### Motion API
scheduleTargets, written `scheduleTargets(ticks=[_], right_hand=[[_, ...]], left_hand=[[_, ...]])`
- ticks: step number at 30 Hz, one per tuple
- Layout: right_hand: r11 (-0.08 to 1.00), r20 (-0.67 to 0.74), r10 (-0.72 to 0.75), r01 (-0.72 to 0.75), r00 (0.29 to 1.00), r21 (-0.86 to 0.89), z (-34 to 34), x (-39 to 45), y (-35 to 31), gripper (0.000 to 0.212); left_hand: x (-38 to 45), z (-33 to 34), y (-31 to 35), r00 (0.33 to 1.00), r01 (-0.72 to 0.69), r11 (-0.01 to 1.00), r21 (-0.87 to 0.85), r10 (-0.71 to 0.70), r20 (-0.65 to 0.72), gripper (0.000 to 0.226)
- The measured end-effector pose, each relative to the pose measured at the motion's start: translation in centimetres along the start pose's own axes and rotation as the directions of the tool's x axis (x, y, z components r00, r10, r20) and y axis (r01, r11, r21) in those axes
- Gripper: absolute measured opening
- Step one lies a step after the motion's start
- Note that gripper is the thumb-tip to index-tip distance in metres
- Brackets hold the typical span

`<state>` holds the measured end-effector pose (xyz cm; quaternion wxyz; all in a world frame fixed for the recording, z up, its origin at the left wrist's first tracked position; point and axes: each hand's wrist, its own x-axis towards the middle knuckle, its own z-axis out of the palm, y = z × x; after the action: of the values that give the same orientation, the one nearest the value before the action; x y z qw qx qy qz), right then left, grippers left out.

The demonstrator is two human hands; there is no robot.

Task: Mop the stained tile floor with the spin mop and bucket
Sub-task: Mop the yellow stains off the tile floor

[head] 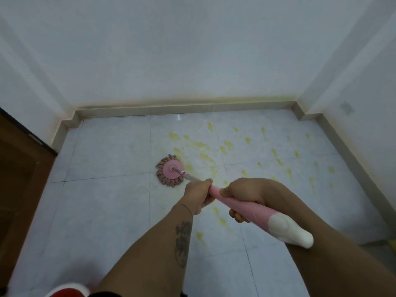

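Two hands grip a pink mop handle (240, 203), seen from above by a head-worn camera. Left hand (198, 195) sits lower on the shaft, fingers curled round it where pink meets grey metal; right hand (246, 197) wraps the thicker pink grip higher up, thumb lying along the top. At the far end, the round mop head (170, 173) (a pink disc ringed with brownish strands) rests flat on the pale tile floor (102, 200), at the left edge of a wide scatter of yellow stains (225, 146) that spreads right toward the skirting. No bucket is in view. To do this stroke well, it seems best to keep the head pressed flat, sweep rightward through the stains in overlapping passes, and avoid dragging yellow residue back over the unstained tiles on the left.
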<state>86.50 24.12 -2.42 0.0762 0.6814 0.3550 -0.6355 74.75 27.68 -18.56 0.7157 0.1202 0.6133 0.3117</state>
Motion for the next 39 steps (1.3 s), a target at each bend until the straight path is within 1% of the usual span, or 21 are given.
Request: scheduleTargets(ticks=[2,5,7,9,12,14,18,22,25,28,30,35,37,39], right_hand=[[1.0,0.001,0.009,-0.009,1.0,0.016,0.2,-2.1,4.1,0.049],[0.999,-0.005,0.036,-0.036,0.999,-0.024,0.4,-4.8,8.8,0.051],[0.998,-0.003,0.051,-0.051,0.999,-0.03,0.4,-5.6,10.5,0.05],[0.998,0.007,0.051,-0.051,0.999,-0.038,0.4,-5.8,11.0,0.049],[0.997,0.021,0.054,-0.053,0.998,-0.055,-0.2,-5.0,10.0,0.043],[0.997,0.029,0.039,-0.037,0.999,-0.062,-1.1,-3.9,8.4,0.046],[1.0,0.04,0.005,-0.006,0.999,0.009,-3.1,-0.8,4.1,0.047],[0.999,0.041,-0.026,0.025,0.999,0.033,-4.0,2.6,-1.0,0.048],[0.998,0.067,-0.045,0.043,0.997,0.035,-4.7,4.9,-4.4,0.049],[0.999,0.124,-0.035,0.038,0.992,-0.024,-5.6,6.3,-6.1,0.044],[0.999,0.139,-0.004,0.011,0.99,-0.051,-6.2,6.4,-6.0,0.04],[0.992,0.154,0.037,-0.018,0.987,-0.124,-7.9,5.1,-2.8,0.041],[0.993,0.162,0.037,-0.018,0.986,-0.117,-8.5,4.0,-0.7,0.042],[0.997,0.172,0.047,-0.035,0.984,-0.071,-9.3,2.2,2.0,0.038]], left_hand=[[-2.6,1.5,-3.8,1.0,0.021,1.0,-0.018,-0.021,0.013,0.022],[-5.5,3.4,-8.4,0.998,0.051,0.998,-0.033,-0.05,0.031,0.021],[-6.7,4.3,-10.0,0.996,0.08,0.996,-0.046,-0.077,0.047,0.018],[-6.7,4.7,-10.4,0.994,0.102,0.993,-0.055,-0.1,0.04,0.021],[-5.3,4.8,-9.2,0.991,0.131,0.988,-0.077,-0.129,0.03,0.013],[-3.7,5.0,-7.7,0.991,0.136,0.986,-0.097,-0.134,0.025,0.011],[1.2,5.0,-3.5,0.994,0.106,0.987,-0.118,-0.107,-0.006,0.023],[6.3,3.9,1.6,0.995,0.084,0.993,-0.083,-0.088,-0.045,0.03],[9.3,3.1,4.9,0.995,0.045,0.998,-0.042,-0.048,-0.083,0.024],[10.8,3.1,6.8,0.995,0.04,0.999,0.003,-0.039,-0.096,0.011],[11.0,3.4,6.8,0.995,0.045,0.999,0.003,-0.044,-0.093,0.009],[10.2,5.0,4.6,0.997,0.069,0.996,0.062,-0.067,-0.038,0.019],[9.2,5.9,2.9,0.997,0.079,0.995,0.059,-0.078,-0.012,0.026],[7.5,7.1,0.8,0.996,0.086,0.995,0.043,-0.086,-0.003,0.028]])
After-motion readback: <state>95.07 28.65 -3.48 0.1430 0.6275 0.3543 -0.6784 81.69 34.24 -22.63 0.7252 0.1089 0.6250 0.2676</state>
